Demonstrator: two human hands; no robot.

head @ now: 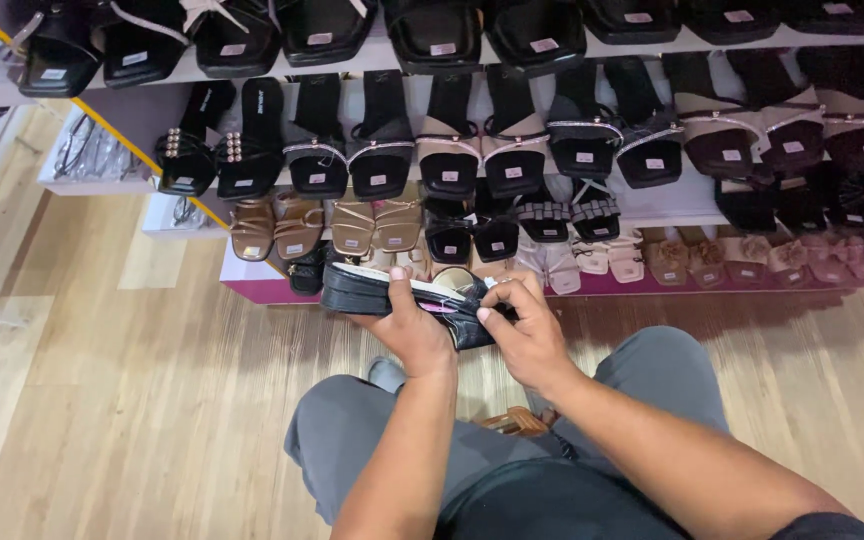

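A black wedge sandal (392, 293) is held in front of the lowest shelf (592, 285) of a shoe display, over the knees of a person in grey trousers (352, 430). The grip of the left hand (414, 330) is closed around the sandal from beneath, the thumb laid across its light insole and the fingers hidden under the sole. The grip of the right hand (524, 335) is closed on the strap end of the same sandal, the fingers curled and pinching at the upper, so that the sandal is carried by both hands at once. The sandal lies on its side, almost level, its thick black sole turned toward the left edge of the shelf, with a pale footbed and a touch of pink showing near the thumb. Behind it, rows of sandals are set out in pairs on stepped white shelves with a magenta front edge: black slides (382, 150) on the middle shelf, bronze strappy sandals (352, 225) toward the left end of the lowest one, and pale pink pairs (742, 258) toward the right end. A light wooden plank floor (122, 400) is seen below, and a white rack holding spectacles (92, 155) stands at the left.
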